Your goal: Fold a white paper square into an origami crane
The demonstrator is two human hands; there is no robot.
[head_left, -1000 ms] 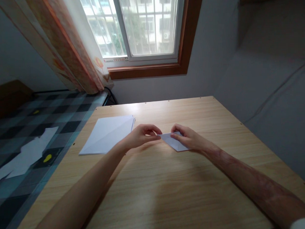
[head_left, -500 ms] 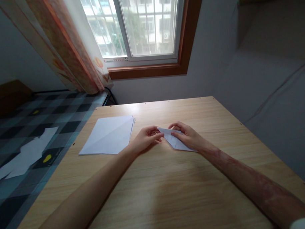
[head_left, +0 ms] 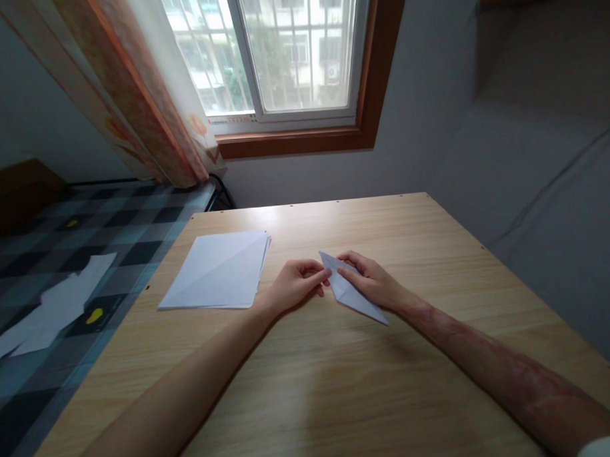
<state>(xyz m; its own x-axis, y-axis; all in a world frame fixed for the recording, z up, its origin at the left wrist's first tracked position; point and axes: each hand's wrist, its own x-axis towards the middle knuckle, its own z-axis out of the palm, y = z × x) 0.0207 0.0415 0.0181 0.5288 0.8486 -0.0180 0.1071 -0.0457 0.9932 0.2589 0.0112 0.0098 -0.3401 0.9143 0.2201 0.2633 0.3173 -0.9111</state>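
A small folded sheet of white paper (head_left: 348, 295), pointed at both ends, is held between my hands over the table. My right hand (head_left: 369, 279) grips its right side, thumb on top and fingers behind. At the left edge of the paper, my left hand (head_left: 301, 282) pinches with thumb and forefinger, the other fingers curled. Part of the paper is hidden behind my right hand. To the left of my left hand lies a stack of white paper sheets (head_left: 216, 268), with a diagonal crease across the top one.
The pale wooden table (head_left: 310, 388) carries the stack. At the left, a bed with a checked cover (head_left: 16, 265) holds loose paper strips (head_left: 62, 307). Behind the table are a window (head_left: 299, 55) and a patterned curtain (head_left: 145, 94).
The folded paper has turned clockwise, its lower right point now hanging nearer to me. My left hand has shifted slightly toward me, still pinching the paper's left edge.
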